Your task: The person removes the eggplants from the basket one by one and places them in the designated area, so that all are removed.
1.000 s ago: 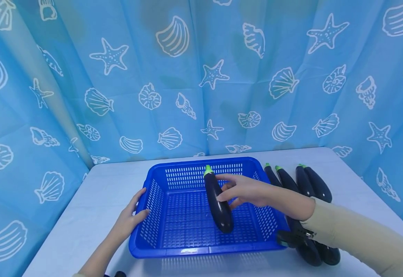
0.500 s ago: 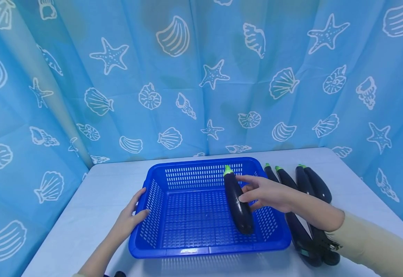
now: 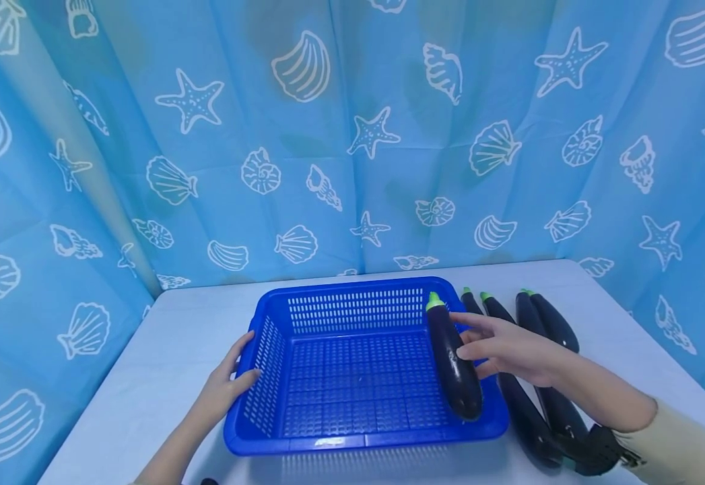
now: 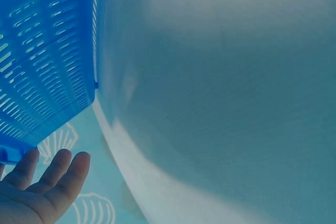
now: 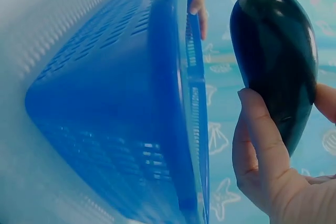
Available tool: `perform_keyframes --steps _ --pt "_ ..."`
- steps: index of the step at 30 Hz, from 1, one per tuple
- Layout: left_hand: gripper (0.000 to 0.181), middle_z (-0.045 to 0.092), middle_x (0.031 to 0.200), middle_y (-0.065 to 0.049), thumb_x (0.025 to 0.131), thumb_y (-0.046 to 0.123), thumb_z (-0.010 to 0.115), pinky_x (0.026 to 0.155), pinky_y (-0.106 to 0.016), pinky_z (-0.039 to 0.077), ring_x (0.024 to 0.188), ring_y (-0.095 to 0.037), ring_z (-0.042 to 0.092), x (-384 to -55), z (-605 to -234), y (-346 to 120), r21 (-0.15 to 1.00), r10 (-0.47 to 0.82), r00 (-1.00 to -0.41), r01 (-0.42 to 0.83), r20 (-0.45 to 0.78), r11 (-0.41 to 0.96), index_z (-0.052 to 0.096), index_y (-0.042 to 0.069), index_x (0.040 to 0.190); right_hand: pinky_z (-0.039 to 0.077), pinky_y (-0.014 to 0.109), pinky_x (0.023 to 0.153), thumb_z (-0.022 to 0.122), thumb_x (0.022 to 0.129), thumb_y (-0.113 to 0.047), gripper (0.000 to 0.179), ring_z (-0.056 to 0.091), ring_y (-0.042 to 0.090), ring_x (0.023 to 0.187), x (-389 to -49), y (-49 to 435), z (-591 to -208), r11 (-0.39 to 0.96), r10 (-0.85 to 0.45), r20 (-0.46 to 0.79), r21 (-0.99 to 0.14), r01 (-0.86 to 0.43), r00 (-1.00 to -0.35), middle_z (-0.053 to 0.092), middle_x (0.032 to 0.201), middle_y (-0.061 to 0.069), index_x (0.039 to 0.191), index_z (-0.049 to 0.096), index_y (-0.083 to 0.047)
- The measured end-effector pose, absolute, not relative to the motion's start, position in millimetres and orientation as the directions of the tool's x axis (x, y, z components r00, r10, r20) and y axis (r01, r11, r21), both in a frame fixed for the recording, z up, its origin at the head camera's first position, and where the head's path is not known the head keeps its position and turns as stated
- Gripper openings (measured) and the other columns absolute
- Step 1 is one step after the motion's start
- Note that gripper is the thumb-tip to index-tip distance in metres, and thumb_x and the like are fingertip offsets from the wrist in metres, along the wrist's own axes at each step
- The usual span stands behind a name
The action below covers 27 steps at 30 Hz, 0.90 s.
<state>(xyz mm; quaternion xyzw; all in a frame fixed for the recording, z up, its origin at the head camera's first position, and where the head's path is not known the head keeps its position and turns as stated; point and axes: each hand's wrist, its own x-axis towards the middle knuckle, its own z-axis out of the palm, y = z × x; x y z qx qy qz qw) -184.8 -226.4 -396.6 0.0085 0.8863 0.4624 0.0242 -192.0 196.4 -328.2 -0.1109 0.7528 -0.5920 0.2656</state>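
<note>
An eggplant [image 3: 454,360], glossy dark purple with a green stem cap, is tilted over the right side of a blue plastic basket [image 3: 367,441]. My right hand [image 3: 506,350] grips it from the right between thumb and fingers. In the right wrist view the eggplant's [image 5: 273,40] rounded end points up, raised beside the basket's rim. My left hand [image 3: 227,377] holds the basket's left rim, thumb and a fingertip over the edge. Several of its fingers [image 4: 68,182] show by the slotted outer wall in the left wrist view. The basket's floor is bare.
Several more eggplants [image 3: 524,421] lie on the white-covered table [image 3: 146,364] to the basket's right, partly hidden under the right forearm. A blue curtain [image 3: 328,135] with white shells and starfish stands behind and at both sides. A small dark object [image 3: 209,481] shows at the bottom edge.
My right hand has carried the eggplant to the right, from above the basket's middle to over its right side. The left hand and the basket have stayed in place.
</note>
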Motion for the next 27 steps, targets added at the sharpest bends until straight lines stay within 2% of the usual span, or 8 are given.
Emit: perform_keyframes --steps 5,12,18,20,23,25,27 --pt "0.067 0.028 0.143 -0.027 0.087 0.022 0.050 0.080 -0.053 0.051 0.122 -0.051 0.036 -184.5 -395.9 -226.7 0.816 0.034 -0.999 -0.012 -0.039 0.578 0.018 0.016 0.145 0.043 0.054 0.093 0.058 0.087 -0.025 0.080 0.046 0.035 0.118 -189.6 212.7 -330.4 0.273 -0.437 -0.256 -0.951 0.144 -0.862 0.024 0.141 0.030 0.146 0.008 -0.004" --pt "0.067 0.027 0.143 -0.028 0.088 0.022 0.050 0.080 -0.053 0.051 0.123 -0.051 0.035 -184.6 -395.9 -225.6 0.808 0.042 -0.998 -0.004 -0.036 0.590 0.017 0.015 0.146 0.041 0.056 0.094 0.052 0.090 -0.026 0.077 0.039 0.039 0.125 -187.6 238.0 -339.5 0.247 -0.422 -0.254 -0.956 0.160 -0.870 0.014 0.145 0.032 0.146 0.005 -0.003" --pt "0.067 0.027 0.142 -0.028 0.088 0.023 0.049 0.079 -0.053 0.051 0.122 -0.051 0.036 -184.2 -396.7 -225.3 0.808 0.042 -0.999 -0.002 -0.032 0.589 0.017 0.014 0.145 0.040 0.056 0.095 0.049 0.091 -0.027 0.076 0.018 0.047 0.132 -185.2 260.5 -347.7 0.247 -0.407 -0.272 -0.952 0.182 -0.872 0.006 0.147 0.032 0.146 0.002 -0.002" --pt "0.067 0.027 0.143 -0.028 0.087 0.022 0.049 0.080 -0.053 0.051 0.122 -0.051 0.036 -184.1 -397.1 -225.2 0.810 0.039 -0.999 -0.002 -0.031 0.586 0.017 0.015 0.145 0.040 0.055 0.095 0.048 0.092 -0.027 0.076 0.028 0.042 0.130 -184.2 268.1 -349.4 0.255 -0.390 -0.278 -0.949 0.187 -0.878 0.010 0.147 0.030 0.146 0.001 -0.002" --pt "0.067 0.028 0.143 -0.027 0.087 0.021 0.050 0.080 -0.054 0.050 0.122 -0.051 0.036 -184.1 -397.9 -225.2 0.813 0.034 -0.999 -0.004 -0.029 0.583 0.018 0.015 0.145 0.040 0.055 0.095 0.046 0.093 -0.027 0.075 0.047 0.026 0.120 -183.6 279.1 -351.0 0.257 -0.379 -0.285 -0.946 0.196 -0.881 0.020 0.146 0.027 0.146 -0.001 -0.003" --pt "0.067 0.028 0.143 -0.027 0.086 0.021 0.050 0.080 -0.054 0.050 0.122 -0.051 0.037 -183.8 -398.3 -225.2 0.814 0.031 -0.999 -0.006 -0.030 0.580 0.018 0.016 0.145 0.040 0.056 0.095 0.046 0.093 -0.028 0.074 0.052 0.018 0.114 -183.2 285.2 -351.9 0.265 -0.366 -0.293 -0.943 0.203 -0.884 0.021 0.146 0.027 0.146 -0.001 -0.003" --pt "0.067 0.028 0.142 -0.027 0.086 0.021 0.049 0.080 -0.053 0.051 0.121 -0.050 0.037 -183.9 -398.8 -225.1 0.815 0.031 -0.999 -0.005 -0.028 0.579 0.018 0.016 0.145 0.039 0.057 0.095 0.045 0.093 -0.029 0.075 0.051 0.017 0.115 -182.3 290.4 -353.1 0.279 -0.352 -0.301 -0.938 0.208 -0.886 0.017 0.147 0.028 0.146 -0.002 -0.003"
